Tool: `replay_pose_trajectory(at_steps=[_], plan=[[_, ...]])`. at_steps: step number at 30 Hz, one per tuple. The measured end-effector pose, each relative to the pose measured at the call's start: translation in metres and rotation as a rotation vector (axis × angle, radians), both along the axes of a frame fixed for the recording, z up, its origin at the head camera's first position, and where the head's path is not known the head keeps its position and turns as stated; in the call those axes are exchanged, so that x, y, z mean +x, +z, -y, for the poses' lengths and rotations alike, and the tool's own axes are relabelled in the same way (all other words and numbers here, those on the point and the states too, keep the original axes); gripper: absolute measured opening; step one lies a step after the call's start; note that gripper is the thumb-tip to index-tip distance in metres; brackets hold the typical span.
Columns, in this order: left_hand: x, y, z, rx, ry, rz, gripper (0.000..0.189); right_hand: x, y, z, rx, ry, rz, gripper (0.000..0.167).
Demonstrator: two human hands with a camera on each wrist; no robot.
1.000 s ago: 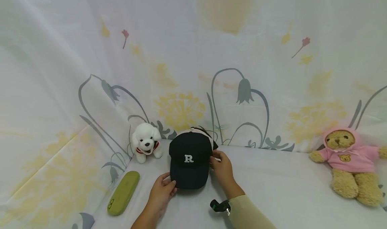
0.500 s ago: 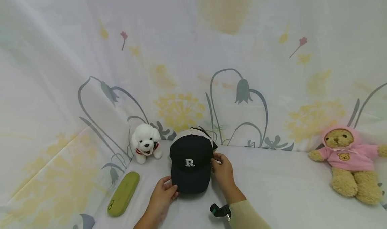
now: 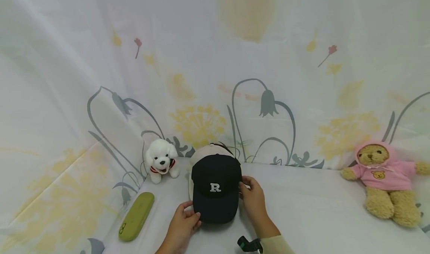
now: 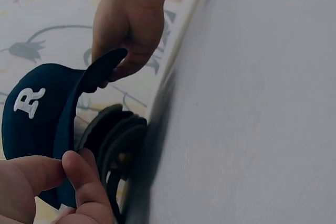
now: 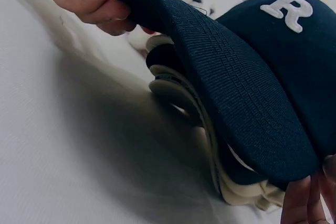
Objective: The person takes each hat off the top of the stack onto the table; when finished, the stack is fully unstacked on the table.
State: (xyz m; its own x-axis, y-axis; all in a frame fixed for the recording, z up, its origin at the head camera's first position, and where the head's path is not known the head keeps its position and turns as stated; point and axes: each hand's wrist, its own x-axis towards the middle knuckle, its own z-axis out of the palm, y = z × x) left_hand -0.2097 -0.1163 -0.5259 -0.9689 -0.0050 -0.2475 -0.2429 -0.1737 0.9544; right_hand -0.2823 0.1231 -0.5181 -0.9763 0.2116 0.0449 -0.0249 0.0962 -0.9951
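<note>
Remotely, I watch the left hand and right hand pinch the dark cap, drawn farther off the pale cap beyond their grip, apparently separating them.

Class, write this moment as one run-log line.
dark cap: before light cap; left hand: pinches brim; right hand: holds cap's right side; green case: at left

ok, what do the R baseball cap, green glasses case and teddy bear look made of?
Baseball cap: matte woven fabric, likely cotton or a blend; the right wrist view shows fine ribbed texture on the brim.
Glasses case: smooth, likely plastic or faux leather; even surface, too small to settle.
Teddy bear: plush, matte; tufted pile.
</note>
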Motion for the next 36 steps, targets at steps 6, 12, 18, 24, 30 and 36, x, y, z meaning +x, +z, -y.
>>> replay_pose_trajectory(at_steps=[6, 12, 18, 24, 30, 36], plan=[[0.007, 0.003, -0.01, -0.066, -0.026, 0.03, 0.066, 0.015, 0.005, -0.012, -0.014, -0.015, 0.0, 0.026], [0.017, 0.005, -0.021, -0.134, -0.066, 0.023, 0.065, 0.029, 0.008, -0.026, -0.022, -0.023, 0.014, 0.028], [0.022, 0.009, -0.035, -0.142, -0.132, 0.01, 0.066, 0.041, 0.011, -0.046, -0.012, -0.047, 0.041, 0.029], [0.022, 0.011, -0.05, -0.137, -0.155, 0.011, 0.065, 0.047, 0.013, -0.064, 0.006, -0.067, 0.05, 0.03], [0.023, 0.008, -0.067, -0.15, -0.181, 0.005, 0.062, 0.054, 0.012, -0.079, 0.003, -0.1, 0.083, 0.031], [0.023, 0.006, -0.083, -0.141, -0.2, -0.011, 0.061, 0.058, 0.009, -0.094, -0.035, -0.113, 0.112, 0.035]])
